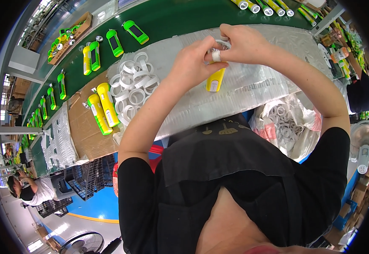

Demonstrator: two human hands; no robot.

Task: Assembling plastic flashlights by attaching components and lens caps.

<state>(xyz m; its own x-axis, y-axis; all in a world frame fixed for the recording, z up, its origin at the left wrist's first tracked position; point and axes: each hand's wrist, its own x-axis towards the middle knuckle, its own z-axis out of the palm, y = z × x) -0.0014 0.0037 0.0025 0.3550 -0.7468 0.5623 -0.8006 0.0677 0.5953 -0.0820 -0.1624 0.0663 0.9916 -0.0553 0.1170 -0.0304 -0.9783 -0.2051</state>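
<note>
A yellow flashlight (pixel 215 81) stands between my hands over the plastic-covered bench, its body pointing toward me. My left hand (pixel 196 60) is closed around its head end from the left, the thumb lying across the body. From the right, my right hand (pixel 248 45) curls over the same end, fingers pinched at a white ring (pixel 223 43) around the head. A white wrap shows on one digit of my right hand. The fingers partly hide the ring and the flashlight's head. Beside my left forearm lies a heap of loose white rings (pixel 137 96).
Two yellow-green flashlights (pixel 107 105) lie on cardboard (pixel 78 106) at the left. Green-cased lights (pixel 114 42) are spaced along the green belt (pixel 163 25). Several yellow flashlights (pixel 268 10) rest at the far right. An open sack of rings (pixel 286 125) hangs below the bench edge. Other people work at both sides.
</note>
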